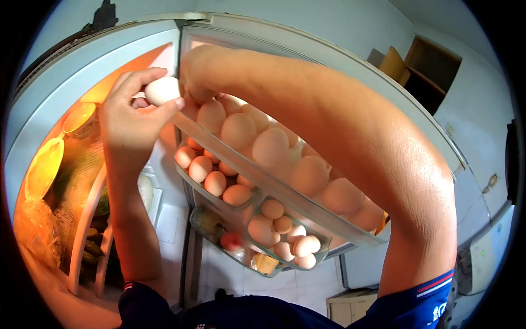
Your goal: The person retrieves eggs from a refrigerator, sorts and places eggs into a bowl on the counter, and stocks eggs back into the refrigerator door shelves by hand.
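Observation:
My left hand (pixel 127 112) is closed on a white egg (pixel 163 91), pinched between thumb and fingers at the left end of the top door shelf (pixel 230 151). Across that shelf reaches my right arm, with my right hand (pixel 200 68) bent down at the shelf's left end, close to the held egg. Its fingers are hidden, so I cannot see whether they hold anything. Large pale eggs (pixel 270 147) fill the top shelf behind its clear front. Smaller brown eggs (pixel 215 183) lie in the shelf below, and more eggs (pixel 260 227) sit in a lower bin.
The fridge door stands open on the right. Inside the fridge at left are yellow bowls (pixel 44 167), a plastic bag (pixel 41 233) and shelf edges (pixel 87 230). The lowest door bin also holds a red fruit (pixel 231 241). An open wall cupboard (pixel 430 71) is at upper right.

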`<move>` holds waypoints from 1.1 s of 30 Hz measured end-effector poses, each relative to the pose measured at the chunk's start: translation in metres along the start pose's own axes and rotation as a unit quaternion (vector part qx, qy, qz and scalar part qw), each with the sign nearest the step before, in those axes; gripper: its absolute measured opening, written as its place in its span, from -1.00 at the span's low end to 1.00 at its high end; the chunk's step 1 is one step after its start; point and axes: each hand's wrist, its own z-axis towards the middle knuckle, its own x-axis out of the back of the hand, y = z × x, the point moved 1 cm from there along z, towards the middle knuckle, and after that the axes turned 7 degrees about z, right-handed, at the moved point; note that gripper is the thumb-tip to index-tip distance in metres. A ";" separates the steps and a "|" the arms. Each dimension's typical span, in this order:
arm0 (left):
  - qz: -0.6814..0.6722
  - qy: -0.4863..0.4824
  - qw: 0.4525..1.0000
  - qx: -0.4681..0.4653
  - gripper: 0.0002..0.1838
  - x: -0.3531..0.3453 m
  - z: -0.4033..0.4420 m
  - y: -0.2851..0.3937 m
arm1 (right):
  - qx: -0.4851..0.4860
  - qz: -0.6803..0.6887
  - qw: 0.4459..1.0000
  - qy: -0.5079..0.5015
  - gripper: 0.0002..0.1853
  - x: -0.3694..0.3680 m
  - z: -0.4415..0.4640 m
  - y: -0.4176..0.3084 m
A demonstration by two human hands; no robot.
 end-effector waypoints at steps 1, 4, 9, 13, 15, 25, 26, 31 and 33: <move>-0.002 -0.002 1.000 0.013 -0.60 0.000 0.000 0.002 | 0.039 0.040 0.998 -0.015 -0.77 -0.001 0.002 0.003; -0.006 -0.017 0.999 0.033 -0.59 -0.001 -0.001 0.002 | 0.069 -0.164 0.984 -0.023 -0.76 0.007 -0.011 -0.001; -0.051 -0.032 0.997 0.051 -0.59 -0.005 0.001 -0.001 | 0.065 -0.069 0.995 0.022 -0.75 0.015 -0.026 -0.006; -0.148 -0.050 0.986 0.051 -0.54 -0.003 0.011 -0.002 | 0.090 -0.062 0.992 0.057 -0.69 0.038 -0.057 -0.012; -0.179 -0.072 0.979 0.059 -0.52 -0.002 0.018 0.009 | 0.067 -0.063 0.992 0.089 -0.66 0.052 -0.083 -0.007; -0.037 -0.194 0.979 0.059 -0.60 -0.025 0.039 0.003 | 0.084 -0.029 0.980 0.179 -0.66 0.067 -0.152 0.029; 0.041 -0.189 0.980 0.058 -0.57 -0.027 0.039 0.002 | 0.070 -0.026 0.981 0.181 -0.66 0.065 -0.155 0.032; 0.210 -0.163 0.961 0.072 -0.50 -0.028 0.035 0.028 | 0.071 -0.002 0.980 0.187 -0.68 0.061 -0.171 0.039; 0.212 -0.153 0.963 0.058 -0.53 -0.031 0.033 0.028 | 0.067 0.019 0.979 0.190 -0.69 0.059 -0.176 0.039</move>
